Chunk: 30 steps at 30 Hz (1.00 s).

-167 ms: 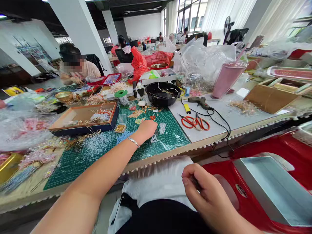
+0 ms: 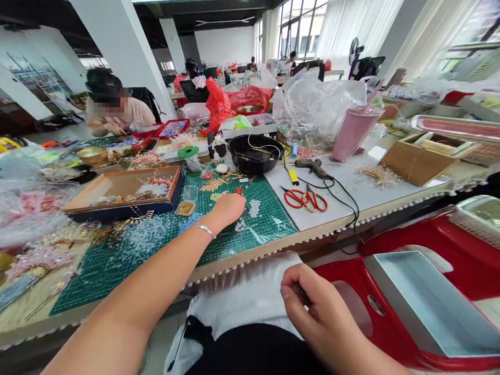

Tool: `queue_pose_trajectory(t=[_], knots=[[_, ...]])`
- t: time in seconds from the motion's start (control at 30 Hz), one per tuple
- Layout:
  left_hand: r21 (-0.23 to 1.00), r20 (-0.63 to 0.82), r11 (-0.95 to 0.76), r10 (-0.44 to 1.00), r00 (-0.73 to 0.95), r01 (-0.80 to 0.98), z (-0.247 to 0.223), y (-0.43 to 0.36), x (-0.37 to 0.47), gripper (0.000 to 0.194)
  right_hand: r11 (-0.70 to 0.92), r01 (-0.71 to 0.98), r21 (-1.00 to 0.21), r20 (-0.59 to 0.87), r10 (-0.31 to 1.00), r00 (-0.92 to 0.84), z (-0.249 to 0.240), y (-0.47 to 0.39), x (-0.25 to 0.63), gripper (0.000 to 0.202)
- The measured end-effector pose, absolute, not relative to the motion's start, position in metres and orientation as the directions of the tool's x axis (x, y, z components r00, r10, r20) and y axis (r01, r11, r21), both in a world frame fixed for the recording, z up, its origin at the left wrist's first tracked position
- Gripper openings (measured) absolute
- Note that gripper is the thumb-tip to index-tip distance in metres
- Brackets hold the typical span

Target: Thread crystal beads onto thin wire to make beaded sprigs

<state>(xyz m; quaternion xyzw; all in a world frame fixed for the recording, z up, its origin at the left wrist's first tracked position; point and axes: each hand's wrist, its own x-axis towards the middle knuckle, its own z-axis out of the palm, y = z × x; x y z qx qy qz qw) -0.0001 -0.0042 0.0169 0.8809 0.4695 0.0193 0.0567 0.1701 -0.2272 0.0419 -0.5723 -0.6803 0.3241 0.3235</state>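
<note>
My left hand (image 2: 230, 209), with a silver bracelet at its wrist, reaches onto the green cutting mat (image 2: 269, 226). Its fingertips point down beside small red pieces (image 2: 239, 191) and clear beads (image 2: 254, 208); what they hold, if anything, is hidden. Over my lap, at the table's front edge, my right hand (image 2: 308, 299) is curled with thumb and index finger pressed together. Something dark shows inside its curl, too small to name. Near my left wrist lie blue beads (image 2: 190, 223) and a small clear box of gold beads (image 2: 185, 208).
Red-handled scissors (image 2: 304, 200), a glue gun (image 2: 311, 166) and a pink drink cup (image 2: 355, 134) stand to the right. Behind the mat is a black bowl (image 2: 255, 162). A shallow box (image 2: 127, 208) sits left. A person (image 2: 117, 107) works across the table.
The whole view has shifted, so table and both hands appear slightly further left. My left hand remains over the same part of the mat, and my right hand stays curled.
</note>
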Motion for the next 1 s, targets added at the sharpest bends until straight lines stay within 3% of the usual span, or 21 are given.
queue_pose_trajectory(t=[0.1,0.2,0.27,0.4,0.57,0.7,0.8,1.0], knots=[[0.266,0.062,-0.526,0.845,0.531,0.807,0.039,-0.026,0.003,0.022,0.167,0.541,-0.824,0.14,0.986,-0.091,0.042,-0.226,0.171,0.011],[0.456,0.094,-0.541,0.819,0.567,0.706,0.054,-0.067,0.005,0.024,0.276,0.526,-0.804,0.318,0.948,-0.012,0.039,-0.225,0.172,0.009],[0.768,-0.01,-0.322,0.858,0.513,0.553,0.054,-0.097,0.003,0.018,0.401,0.515,-0.757,0.503,0.861,0.069,0.036,-0.223,0.17,0.01],[0.959,-0.22,0.108,0.867,0.448,0.262,0.04,-0.147,0.001,0.017,0.47,0.559,-0.683,0.638,0.757,0.143,0.03,-0.22,0.163,0.008],[0.891,-0.372,0.434,0.865,0.336,-0.13,0.039,-0.184,0.006,0.018,0.545,0.552,-0.631,0.72,0.676,0.156,0.037,-0.225,0.157,0.01],[0.862,-0.415,0.473,0.865,0.282,-0.184,0.051,-0.196,0.007,0.02,0.501,0.548,-0.67,0.635,0.769,0.074,0.044,-0.236,0.157,0.011],[0.849,-0.395,0.488,0.842,0.369,-0.204,0.055,-0.199,0.003,0.02,0.464,0.539,-0.703,0.551,0.835,0.0,0.046,-0.244,0.159,0.013],[0.782,-0.353,0.547,0.782,0.513,-0.297,0.051,-0.199,-0.005,0.014,0.486,0.541,-0.686,0.52,0.848,-0.102,0.044,-0.244,0.159,0.016]])
